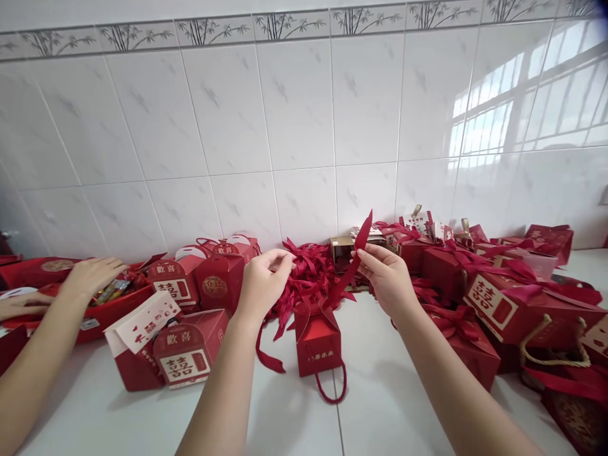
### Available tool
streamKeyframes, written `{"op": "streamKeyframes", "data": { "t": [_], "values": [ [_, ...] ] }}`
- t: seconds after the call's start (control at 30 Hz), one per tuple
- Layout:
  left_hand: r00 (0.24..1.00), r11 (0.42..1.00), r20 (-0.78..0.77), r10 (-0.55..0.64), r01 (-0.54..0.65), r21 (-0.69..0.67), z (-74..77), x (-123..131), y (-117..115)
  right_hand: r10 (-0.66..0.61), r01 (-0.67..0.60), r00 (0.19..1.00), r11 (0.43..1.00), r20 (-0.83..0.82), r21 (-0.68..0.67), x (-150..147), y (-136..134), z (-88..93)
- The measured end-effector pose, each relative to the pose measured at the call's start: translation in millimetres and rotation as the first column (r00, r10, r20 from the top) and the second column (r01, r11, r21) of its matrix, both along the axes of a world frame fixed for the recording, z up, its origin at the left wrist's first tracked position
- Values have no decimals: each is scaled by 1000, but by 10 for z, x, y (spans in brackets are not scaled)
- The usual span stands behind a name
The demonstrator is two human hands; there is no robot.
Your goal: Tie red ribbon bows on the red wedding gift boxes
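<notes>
My left hand [264, 278] is raised above the white surface with its fingers pinched together on a red ribbon end. My right hand [386, 276] pinches the other end of the same red ribbon [357, 248], which sticks up past its fingers. Between and below my hands stands a small red gift box [318, 342] with its top flaps open and a cord handle hanging at its front. A loop of ribbon trails down to the left of the box.
A heap of loose red ribbons [311, 272] lies behind the box by the tiled wall. Several red gift boxes [494, 297] crowd the right, more [190, 342] lie at left. Another person's hand [92, 273] and arm reach in from the far left.
</notes>
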State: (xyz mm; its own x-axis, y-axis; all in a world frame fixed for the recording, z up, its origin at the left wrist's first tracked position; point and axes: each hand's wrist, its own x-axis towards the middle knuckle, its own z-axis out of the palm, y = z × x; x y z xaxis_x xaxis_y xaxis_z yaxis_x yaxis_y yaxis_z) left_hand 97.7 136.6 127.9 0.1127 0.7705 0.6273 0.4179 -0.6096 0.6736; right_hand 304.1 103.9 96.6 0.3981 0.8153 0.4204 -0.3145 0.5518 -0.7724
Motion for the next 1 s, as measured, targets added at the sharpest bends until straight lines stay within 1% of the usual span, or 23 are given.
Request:
{"op": "streamKeyframes", "data": {
  "t": [0.07,0.13,0.2,0.27,0.33,0.4,0.47,0.53,0.67,0.73,0.77,0.83,0.93,1.0],
  "values": [
    [993,991,-107,-51,37,-132,-13,-59,15,9,-9,1000,1000,25,-9,-19,-13,1],
    [974,958,-215,-67,2,-285,-66,-127,69,23,-22,999,1000,36,-13,-30,-14,-9],
    [963,918,-254,-89,-21,-397,-147,-174,148,40,-40,999,999,33,-16,-31,-7,-24],
    [960,888,-244,-137,10,-461,-238,-175,231,56,-55,998,998,30,-16,-24,3,-38],
    [952,879,-255,-170,29,-476,-319,-132,296,63,-63,997,998,41,-9,-11,10,-46],
    [944,888,-288,-160,10,-459,-371,-66,331,59,-59,997,998,53,-2,4,12,-47],
    [948,914,-294,-122,-9,-407,-381,-5,335,48,-48,998,999,51,2,20,10,-42],
    [962,943,-265,-69,-24,-332,-352,34,311,34,-34,998,999,44,3,35,5,-34],
    [984,981,-170,54,-84,-176,-236,71,222,25,-24,998,1000,63,-9,62,-20,-12],
    [995,985,-78,63,-75,-155,-185,88,178,20,-20,998,1000,61,-8,70,-40,3],
    [999,985,-3,42,-42,-170,-165,98,160,19,-18,998,1000,55,-3,73,-51,11],
    [979,970,199,-39,85,-229,-136,118,138,13,-13,999,1000,44,12,79,-72,28],
    [868,911,479,-133,297,-285,-111,136,138,-11,10,998,1000,60,24,95,-93,46],
    [783,876,604,-151,389,-286,-99,139,151,-31,28,996,999,89,26,111,-101,53]
  ]
}}
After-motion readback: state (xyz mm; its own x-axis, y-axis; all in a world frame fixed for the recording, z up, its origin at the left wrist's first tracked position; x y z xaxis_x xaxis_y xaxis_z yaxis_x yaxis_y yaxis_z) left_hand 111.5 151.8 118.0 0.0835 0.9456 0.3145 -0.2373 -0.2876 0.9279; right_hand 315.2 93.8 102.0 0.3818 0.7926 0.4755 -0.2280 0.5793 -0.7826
